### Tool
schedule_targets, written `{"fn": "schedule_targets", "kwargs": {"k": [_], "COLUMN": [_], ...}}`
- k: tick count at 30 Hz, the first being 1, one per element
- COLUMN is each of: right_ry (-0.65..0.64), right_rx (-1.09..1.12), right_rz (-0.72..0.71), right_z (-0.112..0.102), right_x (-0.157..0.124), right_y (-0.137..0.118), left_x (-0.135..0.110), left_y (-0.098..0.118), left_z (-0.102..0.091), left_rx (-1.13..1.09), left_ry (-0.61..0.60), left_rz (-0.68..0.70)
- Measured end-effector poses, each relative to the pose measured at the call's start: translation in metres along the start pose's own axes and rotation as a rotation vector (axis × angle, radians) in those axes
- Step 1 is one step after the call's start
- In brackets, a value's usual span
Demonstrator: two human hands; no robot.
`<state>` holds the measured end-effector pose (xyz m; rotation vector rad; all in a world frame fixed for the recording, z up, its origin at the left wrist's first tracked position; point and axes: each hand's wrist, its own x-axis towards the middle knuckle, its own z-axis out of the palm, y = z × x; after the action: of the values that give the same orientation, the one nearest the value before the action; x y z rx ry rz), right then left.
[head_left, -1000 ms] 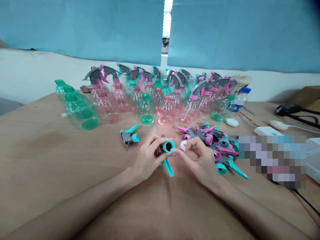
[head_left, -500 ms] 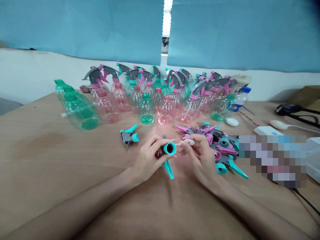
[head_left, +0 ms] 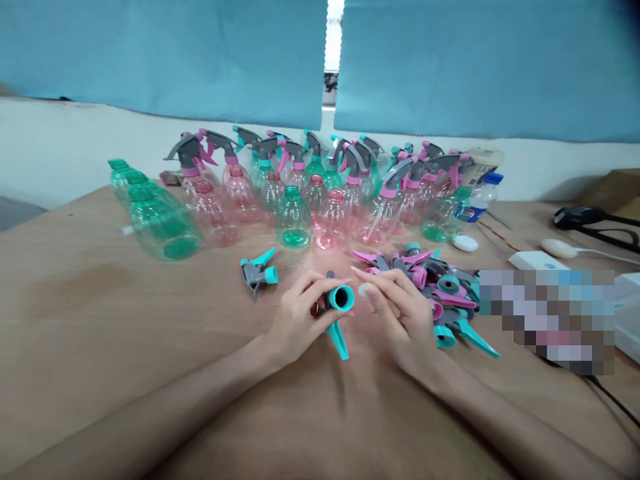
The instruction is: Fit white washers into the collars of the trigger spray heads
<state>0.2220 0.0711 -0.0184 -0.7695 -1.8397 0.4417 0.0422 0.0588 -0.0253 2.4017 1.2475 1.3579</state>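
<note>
My left hand (head_left: pixel 300 313) is closed around a grey and teal spray-trigger head (head_left: pixel 337 307), its round teal collar facing me and its teal trigger lever hanging down. My right hand (head_left: pixel 397 307) sits just right of the collar, fingers pinched on a small white ring washer (head_left: pixel 365 289) held close to the collar's opening. A second teal trigger head (head_left: pixel 257 270) lies loose on the wooden table (head_left: pixel 100 320) to the left of my hands.
A pile of pink and teal trigger heads (head_left: pixel 440 293) lies right of my right hand. Several pink and green plastic bottles (head_left: pixel 295 200) stand at the back; green bottles (head_left: pixel 155 213) lie at the left. A white box, cables and a drink bottle (head_left: pixel 475 197) sit at the right.
My right hand has turned the white washer from flat-on to edge-on and brought it closer to the teal collar. The left hand has kept hold of the trigger head, almost still.
</note>
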Motion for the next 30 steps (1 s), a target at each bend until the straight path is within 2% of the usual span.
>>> {"fn": "schedule_targets", "kwargs": {"k": [4, 7, 12, 18, 23, 30], "right_ry": [0.049, 0.041, 0.054, 0.068, 0.084, 0.004], "right_rx": [0.052, 0.071, 0.020, -0.076, -0.110, -0.089], "right_rz": [-0.044, -0.069, -0.142, -0.177, -0.193, -0.231], "right_z": [0.003, 0.004, 0.003, 0.007, 0.009, -0.003], "right_x": [-0.003, -0.003, 0.000, 0.000, 0.001, 0.005], "right_y": [0.001, 0.003, 0.005, 0.006, 0.005, 0.005], "left_x": [-0.001, -0.001, 0.001, 0.003, 0.003, 0.004], "left_y": [0.000, 0.000, 0.001, 0.003, 0.003, 0.001], "left_z": [0.000, 0.000, 0.001, 0.002, 0.001, 0.001], "left_rx": [-0.009, -0.021, 0.015, 0.027, 0.041, -0.025], "left_ry": [-0.017, -0.015, 0.032, 0.050, 0.056, 0.038], "left_rz": [-0.014, -0.002, 0.100, 0.140, 0.115, 0.000]}}
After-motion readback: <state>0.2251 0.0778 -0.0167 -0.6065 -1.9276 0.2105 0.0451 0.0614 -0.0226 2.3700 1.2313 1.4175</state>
